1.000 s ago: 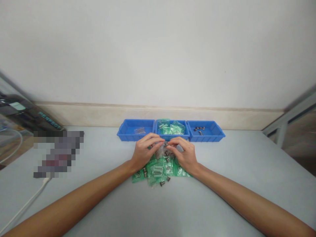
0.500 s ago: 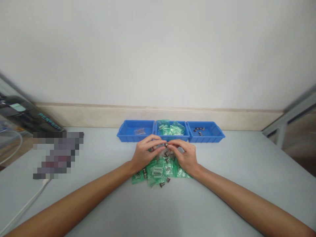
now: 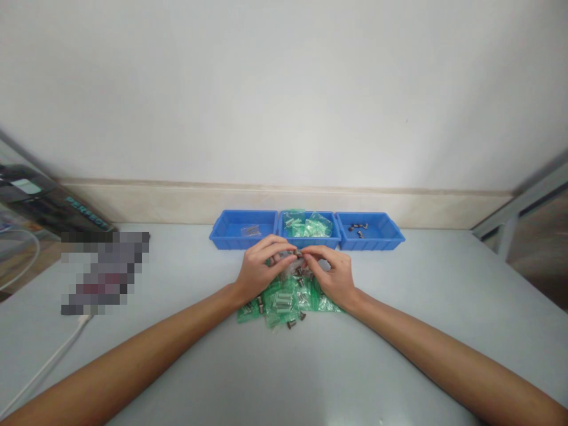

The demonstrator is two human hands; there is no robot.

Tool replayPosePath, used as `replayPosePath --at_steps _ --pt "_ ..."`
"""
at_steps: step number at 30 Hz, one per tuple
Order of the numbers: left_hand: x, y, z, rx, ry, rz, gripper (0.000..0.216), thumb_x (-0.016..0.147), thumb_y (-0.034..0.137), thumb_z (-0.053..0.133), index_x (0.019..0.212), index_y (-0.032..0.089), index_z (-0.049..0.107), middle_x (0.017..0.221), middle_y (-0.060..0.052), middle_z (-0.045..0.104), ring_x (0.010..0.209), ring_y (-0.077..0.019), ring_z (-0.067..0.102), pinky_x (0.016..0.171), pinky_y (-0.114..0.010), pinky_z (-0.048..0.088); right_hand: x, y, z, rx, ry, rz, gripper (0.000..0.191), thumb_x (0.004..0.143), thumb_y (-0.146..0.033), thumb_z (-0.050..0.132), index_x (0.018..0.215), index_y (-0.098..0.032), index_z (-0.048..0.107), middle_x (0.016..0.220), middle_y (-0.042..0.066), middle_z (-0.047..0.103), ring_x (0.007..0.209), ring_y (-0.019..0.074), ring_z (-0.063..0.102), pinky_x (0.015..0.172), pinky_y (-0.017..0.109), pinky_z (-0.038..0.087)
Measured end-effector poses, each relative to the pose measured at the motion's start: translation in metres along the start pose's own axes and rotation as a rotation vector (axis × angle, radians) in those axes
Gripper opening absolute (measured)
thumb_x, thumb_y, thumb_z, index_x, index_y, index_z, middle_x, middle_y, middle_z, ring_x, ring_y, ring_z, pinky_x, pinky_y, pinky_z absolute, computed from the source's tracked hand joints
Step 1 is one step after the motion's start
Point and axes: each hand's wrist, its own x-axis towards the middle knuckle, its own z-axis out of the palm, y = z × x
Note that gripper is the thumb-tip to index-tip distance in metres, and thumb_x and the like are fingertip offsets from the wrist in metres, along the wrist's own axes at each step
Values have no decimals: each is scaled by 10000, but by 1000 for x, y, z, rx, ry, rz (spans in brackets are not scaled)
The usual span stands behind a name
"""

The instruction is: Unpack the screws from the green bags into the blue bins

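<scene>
My left hand and my right hand meet fingertip to fingertip above a pile of small green plastic bags with metal fittings in them. Both pinch a small clear bag with metal parts, held just over the pile. A few loose metal fittings lie at the pile's near edge. Behind the hands stand three blue bins: the left bin holds a clear bag, the middle bin holds green bags, the right bin holds a few dark fittings.
A grey table runs to a white wall. A blurred-out object lies at the left with a white cable leading toward me. A dark box leans at far left. A metal frame stands at right.
The hands stay pinched together over the pile, shifting slightly up in the picture as the view tilts. The fingers have worked the small bag a little.
</scene>
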Motion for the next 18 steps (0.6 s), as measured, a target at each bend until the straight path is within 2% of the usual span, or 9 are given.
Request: replayPosePath --at_steps 10,18 --pt "0 0 0 -7 21 14 149 873 278 637 913 152 707 889 -55 668 729 -117 608 647 -215 502 5 -2 -1 17 -34 -42 84 899 -214 584 907 -188 664 830 48 690 720 157 632 615 263 517" --pt "-1 -1 0 -11 8 -8 174 876 310 630 886 158 713 887 -60 673 708 -119 615 608 -215 502 5 -3 0 2 -25 -40 93 904 -216 566 860 -190 644 802 44 673 727 165 615 646 278 502"
